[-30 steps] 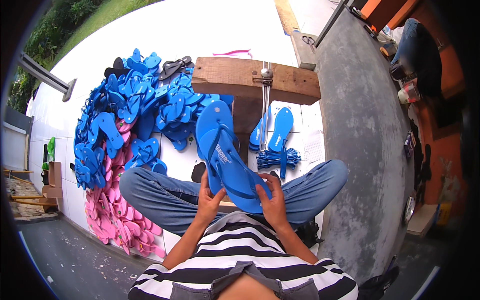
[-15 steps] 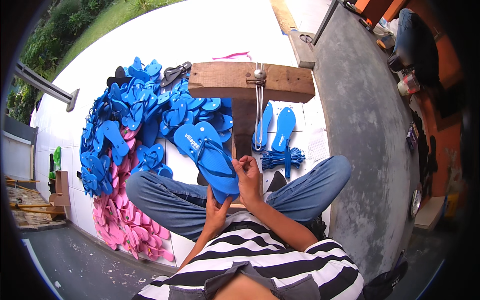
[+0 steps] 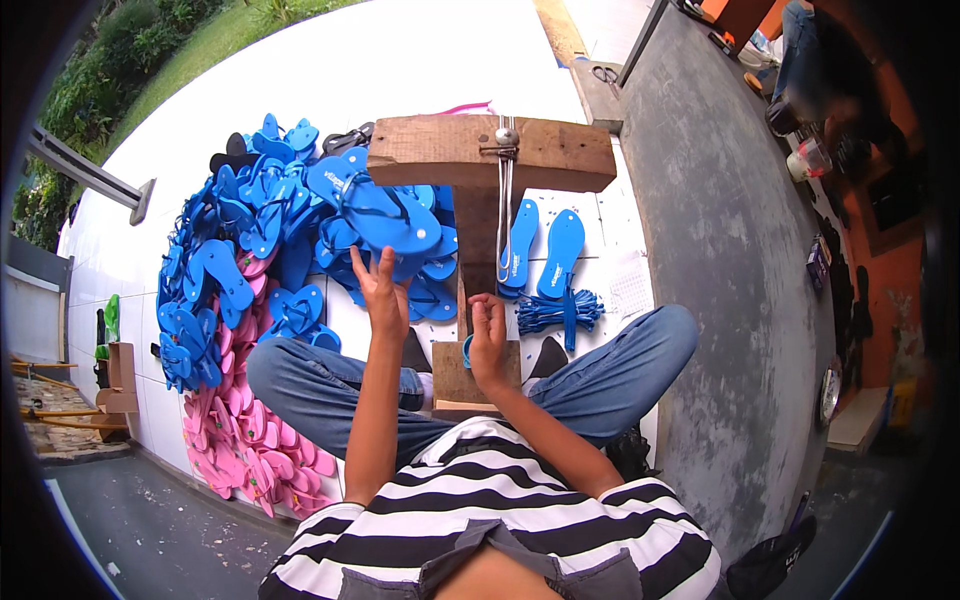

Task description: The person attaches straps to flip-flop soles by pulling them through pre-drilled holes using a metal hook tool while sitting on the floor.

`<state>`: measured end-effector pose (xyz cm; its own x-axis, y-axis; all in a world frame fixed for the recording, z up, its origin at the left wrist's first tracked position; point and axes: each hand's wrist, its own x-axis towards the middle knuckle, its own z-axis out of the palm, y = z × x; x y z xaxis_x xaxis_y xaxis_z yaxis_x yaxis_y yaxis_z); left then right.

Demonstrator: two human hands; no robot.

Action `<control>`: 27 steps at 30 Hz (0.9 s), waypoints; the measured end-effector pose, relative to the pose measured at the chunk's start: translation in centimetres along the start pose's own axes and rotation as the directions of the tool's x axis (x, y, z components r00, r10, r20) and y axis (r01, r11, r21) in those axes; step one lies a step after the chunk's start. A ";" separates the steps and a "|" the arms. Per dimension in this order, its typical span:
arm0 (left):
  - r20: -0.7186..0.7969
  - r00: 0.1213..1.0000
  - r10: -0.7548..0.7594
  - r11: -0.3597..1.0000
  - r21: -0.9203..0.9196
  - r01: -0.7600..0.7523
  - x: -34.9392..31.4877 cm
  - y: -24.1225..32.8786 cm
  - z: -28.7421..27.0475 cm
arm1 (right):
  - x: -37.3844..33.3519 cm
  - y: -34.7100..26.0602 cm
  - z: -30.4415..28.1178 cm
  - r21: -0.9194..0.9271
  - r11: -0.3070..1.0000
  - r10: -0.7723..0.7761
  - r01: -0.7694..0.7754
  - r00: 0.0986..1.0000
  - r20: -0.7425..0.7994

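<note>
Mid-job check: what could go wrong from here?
The blue flip-flop by the open left hand might slide off the blue pile. The right hand could knock the metal rods hanging from the wooden crossbar. Blue flip-flops could mix with the pink pile alongside.

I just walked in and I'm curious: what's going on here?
Someone in a striped shirt sits cross-legged before a wooden stand. Their left hand, fingers spread, is by the near edge of blue flip-flops at the blue pile; contact is hard to tell. The right hand is half-curled, a small blue loop beside it. Pink flip-flops lie at left, blue soles at right.
</note>
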<state>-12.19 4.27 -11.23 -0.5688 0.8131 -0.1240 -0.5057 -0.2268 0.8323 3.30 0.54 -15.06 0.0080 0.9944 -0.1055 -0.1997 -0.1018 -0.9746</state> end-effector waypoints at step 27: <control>0.083 0.875 -0.477 0.814 0.416 0.404 -8.1 -10.5 -5.1 | 16.9 18.3 -10.1 -0.790 0.612 -0.012 -0.043 0.998 -0.064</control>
<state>-5.57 -2.72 -21.73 -0.2025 0.8642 -0.4607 -0.3722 0.3672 0.8524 9.72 15.23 -36.67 0.0737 0.9916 -0.1059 0.6515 -0.1283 -0.7478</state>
